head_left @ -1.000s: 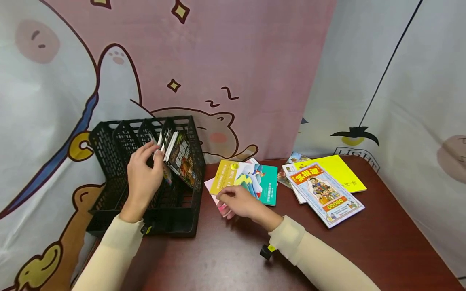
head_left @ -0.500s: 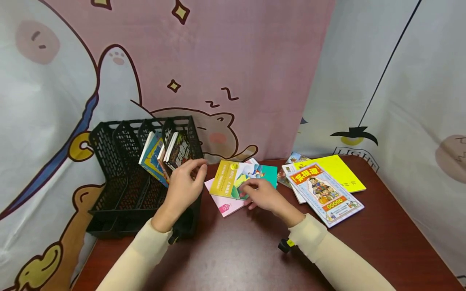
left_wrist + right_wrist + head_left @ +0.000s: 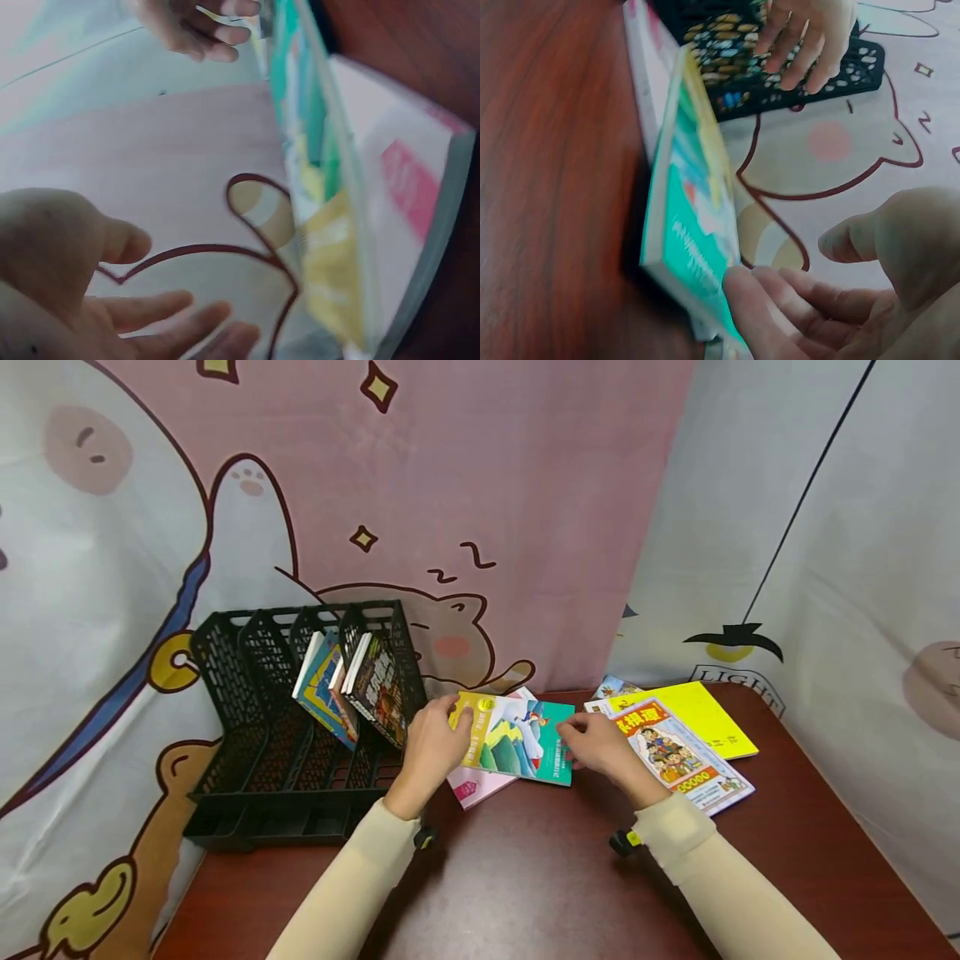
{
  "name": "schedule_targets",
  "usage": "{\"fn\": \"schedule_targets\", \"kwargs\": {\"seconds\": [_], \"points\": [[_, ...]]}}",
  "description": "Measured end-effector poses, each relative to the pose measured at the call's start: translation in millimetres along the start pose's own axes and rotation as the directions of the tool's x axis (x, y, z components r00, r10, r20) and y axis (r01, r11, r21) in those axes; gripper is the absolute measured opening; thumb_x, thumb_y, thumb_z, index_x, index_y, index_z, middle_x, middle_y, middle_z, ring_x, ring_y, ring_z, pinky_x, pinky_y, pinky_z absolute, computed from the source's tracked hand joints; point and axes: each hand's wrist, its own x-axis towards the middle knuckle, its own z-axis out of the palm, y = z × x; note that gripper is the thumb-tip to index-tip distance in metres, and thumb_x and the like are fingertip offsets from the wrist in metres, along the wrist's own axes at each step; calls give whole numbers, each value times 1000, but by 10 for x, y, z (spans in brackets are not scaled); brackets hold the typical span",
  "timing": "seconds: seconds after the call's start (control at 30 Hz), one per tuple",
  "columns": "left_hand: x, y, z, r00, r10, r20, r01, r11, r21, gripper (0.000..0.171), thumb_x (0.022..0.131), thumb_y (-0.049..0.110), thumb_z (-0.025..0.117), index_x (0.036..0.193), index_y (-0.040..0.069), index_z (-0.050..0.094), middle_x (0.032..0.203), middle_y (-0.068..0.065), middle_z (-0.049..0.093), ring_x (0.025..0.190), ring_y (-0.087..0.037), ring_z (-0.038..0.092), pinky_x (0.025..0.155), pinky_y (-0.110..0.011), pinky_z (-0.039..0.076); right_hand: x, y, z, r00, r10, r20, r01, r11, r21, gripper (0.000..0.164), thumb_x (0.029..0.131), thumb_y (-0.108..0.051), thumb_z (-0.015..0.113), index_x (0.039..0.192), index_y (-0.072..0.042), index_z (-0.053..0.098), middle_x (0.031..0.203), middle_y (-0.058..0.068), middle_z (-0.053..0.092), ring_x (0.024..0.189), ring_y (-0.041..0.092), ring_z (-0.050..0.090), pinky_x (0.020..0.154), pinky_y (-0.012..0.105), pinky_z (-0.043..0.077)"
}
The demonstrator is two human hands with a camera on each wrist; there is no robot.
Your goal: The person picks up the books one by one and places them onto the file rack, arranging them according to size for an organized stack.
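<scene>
A yellow-and-green picture book [image 3: 510,739] lies on top of a pink-and-white book [image 3: 480,785] on the table. My left hand [image 3: 437,739] is at its yellow left end; the left wrist view shows the thumb and fingers [image 3: 180,322] spread apart with nothing between them. At the green right end is my right hand [image 3: 603,747]. In the right wrist view its fingertips [image 3: 742,289] meet or nearly meet the book's edge, while the thumb stays apart; whether they touch, I cannot tell.
To the left stands a black file rack [image 3: 255,818] with several upright books [image 3: 382,689] leaning in its right compartments. A comic-style book [image 3: 675,760] overlaps a yellow book [image 3: 705,718] at the right. The brown table [image 3: 510,877] meets a printed cloth backdrop [image 3: 510,510].
My left hand has come away from the books in the rack and moved right to the yellow end of the picture book. My right hand has slid right to its green end.
</scene>
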Motion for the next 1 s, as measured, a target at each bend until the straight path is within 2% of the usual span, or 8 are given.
{"fn": "schedule_targets", "kwargs": {"seconds": [0.07, 0.17, 0.27, 0.4, 0.57, 0.73, 0.87, 1.0], "points": [[13, -7, 117, 997, -54, 53, 52, 998, 39, 52, 109, 41, 63, 145, 4, 69, 136, -23, 74, 126, -46, 69, 108, -63, 54, 9, 60, -17, 1000, 9, -20, -10, 997, -72, 47, 113, -37, 59, 141, 0, 66, 106, 19, 75, 82, 26, 77, 75, 37, 67], [39, -23, 248, 988, -118, 95, 108, 988, 106, 57, 109, 45, 62, 148, 4, 68, 141, -25, 71, 130, -49, 64, 109, -64, 54, 23, 139, -29, 999, 20, -39, -26, 989, -146, 52, 112, -39, 59, 145, 1, 63, 102, 15, 74, 75, 23, 76, 69, 34, 63], [69, -45, 326, 981, -164, 106, 145, 976, 165, 58, 109, 47, 61, 149, 6, 68, 143, -24, 70, 129, -47, 62, 108, -62, 54, 41, 206, -27, 998, 31, -49, -40, 983, -182, 53, 112, -40, 58, 146, 0, 63, 100, 14, 73, 71, 21, 75, 66, 32, 60], [106, -92, 394, 972, -203, 118, 171, 958, 232, 57, 110, 48, 60, 148, 6, 68, 140, -23, 71, 126, -46, 61, 109, -63, 51, 62, 265, -16, 998, 44, -51, -52, 981, -185, 51, 112, -39, 57, 145, 0, 65, 97, 14, 75, 69, 20, 76, 65, 33, 61], [113, -135, 453, 962, -216, 165, 162, 943, 290, 59, 110, 49, 58, 144, 2, 68, 134, -26, 70, 123, -49, 60, 108, -66, 51, 57, 293, -4, 997, 67, -29, -70, 992, -108, 50, 112, -35, 59, 142, 3, 67, 101, 17, 75, 71, 23, 77, 66, 36, 65], [141, -148, 498, 956, -247, 155, 189, 930, 314, 59, 111, 48, 57, 142, -2, 68, 132, -30, 69, 124, -51, 59, 107, -65, 52, 82, 303, 23, 995, 101, -6, -100, 995, 13, 48, 112, -31, 59, 143, 6, 64, 105, 19, 74, 72, 22, 77, 68, 36, 67], [165, -147, 533, 951, -263, 160, 197, 920, 338, 58, 112, 45, 56, 142, -4, 67, 131, -30, 68, 123, -50, 59, 105, -62, 53, 112, 320, 30, 993, 121, -5, -120, 987, 110, 50, 111, -26, 59, 146, 9, 60, 100, 18, 72, 67, 19, 74, 67, 36, 67], [173, -143, 525, 956, -253, 149, 192, 923, 333, 56, 111, 41, 59, 143, -4, 65, 129, -31, 67, 121, -49, 59, 104, -62, 53, 149, 323, 24, 992, 127, -1, -125, 978, 167, 52, 110, -24, 60, 149, 11, 56, 90, 13, 68, 62, 15, 69, 62, 33, 66]]}}
